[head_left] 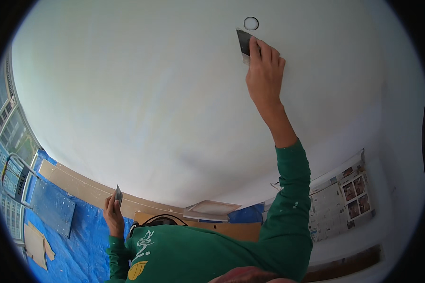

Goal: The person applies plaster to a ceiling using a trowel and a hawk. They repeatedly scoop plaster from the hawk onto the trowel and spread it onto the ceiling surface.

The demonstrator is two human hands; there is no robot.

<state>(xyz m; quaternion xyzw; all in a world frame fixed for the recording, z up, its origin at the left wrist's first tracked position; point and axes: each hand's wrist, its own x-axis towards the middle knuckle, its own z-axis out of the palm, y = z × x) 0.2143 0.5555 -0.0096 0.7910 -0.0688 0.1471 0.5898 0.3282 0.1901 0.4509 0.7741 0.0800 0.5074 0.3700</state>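
Floor w/ blue tarp point(80, 245), wood boards point(80, 186), cardboard scraps point(35, 245), ladder step point(52, 205) on it

Right hand point(264, 70) raised, left hand point(112, 214) low.

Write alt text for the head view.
A right hand presses a dark putty knife against a white wall just below a small round hole. The left hand holds a second scraper low, above a blue tarp.
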